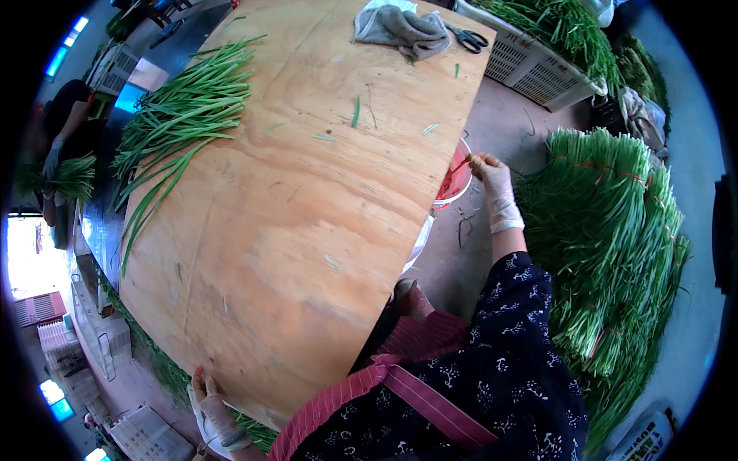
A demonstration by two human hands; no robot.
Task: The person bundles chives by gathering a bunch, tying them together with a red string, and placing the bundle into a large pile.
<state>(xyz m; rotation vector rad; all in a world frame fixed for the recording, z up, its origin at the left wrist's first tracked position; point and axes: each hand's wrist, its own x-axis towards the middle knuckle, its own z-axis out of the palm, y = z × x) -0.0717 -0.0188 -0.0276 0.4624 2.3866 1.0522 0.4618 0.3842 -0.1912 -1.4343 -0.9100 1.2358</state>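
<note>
Our right hand, gloved, reaches past the right edge of the one table, its fingers closed in a pinch on one red tie, above one bucket with more red in it. Our left hand, also gloved, is at the table's near left corner; we cannot tell whether it grips anything. One pile of stalks lies loose on the table's far left, well apart from both our hands. At the far right end we have one grey cloth and, just beside it, one pair of scissors; a few green scraps are scattered between. On the floor to our right is one heap of bundles, too tangled to count, with at least three red bands showing. Beyond it stands one white basket of greens. One co-worker at left holds one bunch.
</note>
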